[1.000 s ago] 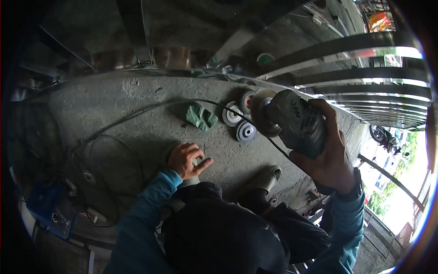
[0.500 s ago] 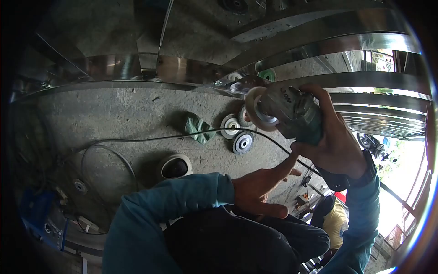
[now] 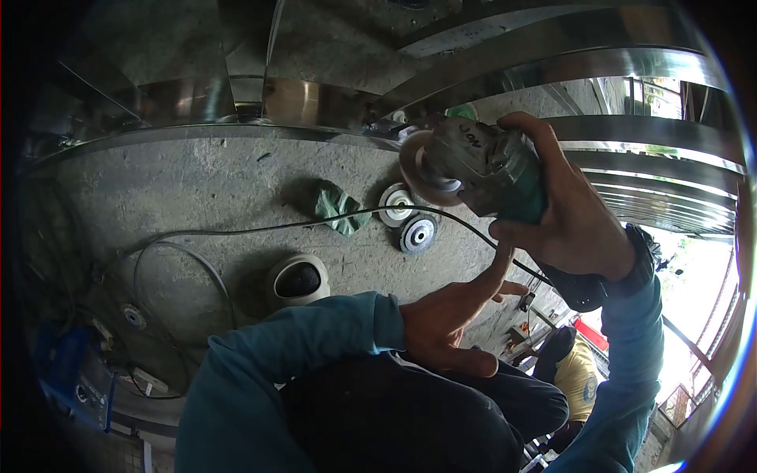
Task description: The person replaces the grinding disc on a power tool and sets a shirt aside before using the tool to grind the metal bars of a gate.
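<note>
My right hand (image 3: 579, 217) is wrapped round the body of an angle grinder (image 3: 493, 162) with a worn green-grey housing and handwriting on it. The grinder's round disc (image 3: 430, 169) points left, close to the lower edge of the shiny metal frame (image 3: 315, 110). Below the grinder, my left hand (image 3: 453, 323) has its fingers stretched and its thumb apart, with nothing in it. Its index finger reaches up beside the black power cable (image 3: 315, 224), close under the right hand. On the floor to the left lie spare discs (image 3: 417, 234) and a crumpled green cloth (image 3: 341, 209).
A welding mask (image 3: 299, 279) lies on the concrete floor near my left sleeve. Lower left stands a blue machine (image 3: 79, 378) with cables around it. Metal bars (image 3: 654, 130) run along the right. A person in a yellow shirt (image 3: 579, 378) is at lower right.
The angle grinder in my right hand has moved slightly left and up in view. My left hand stays nearly in place, fingers still extended. The floor objects have shifted slightly with the camera.
</note>
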Demonstrator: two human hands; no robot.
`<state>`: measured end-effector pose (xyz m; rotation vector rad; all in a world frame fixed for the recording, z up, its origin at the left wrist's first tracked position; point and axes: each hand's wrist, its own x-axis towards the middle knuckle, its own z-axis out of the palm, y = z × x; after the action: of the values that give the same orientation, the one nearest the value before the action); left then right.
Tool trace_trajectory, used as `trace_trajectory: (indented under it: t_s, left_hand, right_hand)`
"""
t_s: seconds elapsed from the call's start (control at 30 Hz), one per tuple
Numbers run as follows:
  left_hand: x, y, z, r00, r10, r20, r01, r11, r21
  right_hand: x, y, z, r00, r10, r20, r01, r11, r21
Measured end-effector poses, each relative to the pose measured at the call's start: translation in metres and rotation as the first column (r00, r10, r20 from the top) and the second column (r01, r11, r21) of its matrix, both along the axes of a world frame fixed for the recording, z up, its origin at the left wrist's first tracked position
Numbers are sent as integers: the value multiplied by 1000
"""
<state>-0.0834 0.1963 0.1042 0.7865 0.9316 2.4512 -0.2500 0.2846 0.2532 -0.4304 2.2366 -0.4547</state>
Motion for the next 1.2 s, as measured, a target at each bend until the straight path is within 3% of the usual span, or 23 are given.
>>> trace_trajectory:
  t_s: [0.13,0.23,0.33,1.1,1.2]
  left_hand:
    - [0,2,1,996,84,13,-85,996,31]
    - [0,2,-1,998,48,49,-50,998,41]
    - [0,7,-5,989,147,26,-149,984,99]
    - [-3,6,-5,987,155,28,-158,979,130]
    - [-4,6,-3,986,153,60,-160,978,134]
  right_hand:
    - [-3,-4,0,998,-45,43,43,998,51]
    - [-3,-2,-4,999,-28,37,27,999,29]
    - [-4,-2,-5,999,-13,30,12,1000,12]
    - [-7,-9,-4,999,47,21,-48,998,44]
    - [-7,-14,-2,999,-15,48,9,993,121]
